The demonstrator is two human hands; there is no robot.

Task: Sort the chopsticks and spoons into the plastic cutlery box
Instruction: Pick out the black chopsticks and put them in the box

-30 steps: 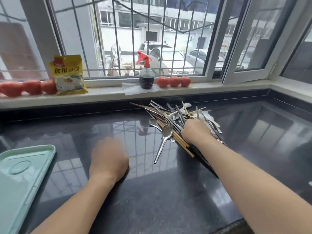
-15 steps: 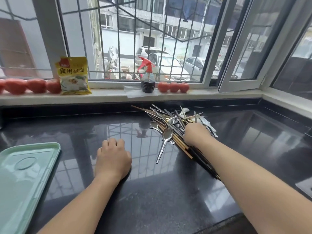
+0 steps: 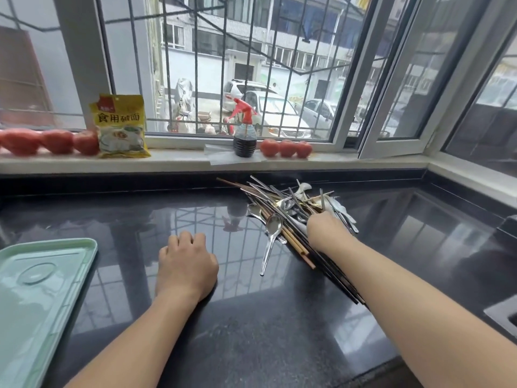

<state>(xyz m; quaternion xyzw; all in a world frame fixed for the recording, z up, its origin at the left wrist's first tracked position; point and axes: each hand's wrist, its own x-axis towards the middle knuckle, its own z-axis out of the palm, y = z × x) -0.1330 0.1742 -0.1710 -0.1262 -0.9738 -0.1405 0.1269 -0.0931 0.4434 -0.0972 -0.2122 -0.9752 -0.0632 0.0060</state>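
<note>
A heap of metal spoons and wooden and metal chopsticks [image 3: 282, 208] lies on the black counter [image 3: 251, 331] below the window. One long silver spoon [image 3: 272, 233] sticks out of its left side. My right hand [image 3: 327, 233] lies on the heap's right part with its fingers curled down among the metal handles; the fingertips are hidden. Left of the heap, my left hand [image 3: 186, 266] rests on the bare counter, loosely curled and holding nothing. A mint-green plastic box part [image 3: 42, 289] sits flat at the left edge.
On the sill stand a yellow food packet [image 3: 120, 127], a spray bottle [image 3: 244, 130] and rows of tomatoes [image 3: 285, 148]. A sink corner [image 3: 503, 315] shows at the right edge. The window behind has bars.
My view has tilted up a little, so both hands sit lower in the frame. Neither hand nor the heap has visibly shifted on the counter.
</note>
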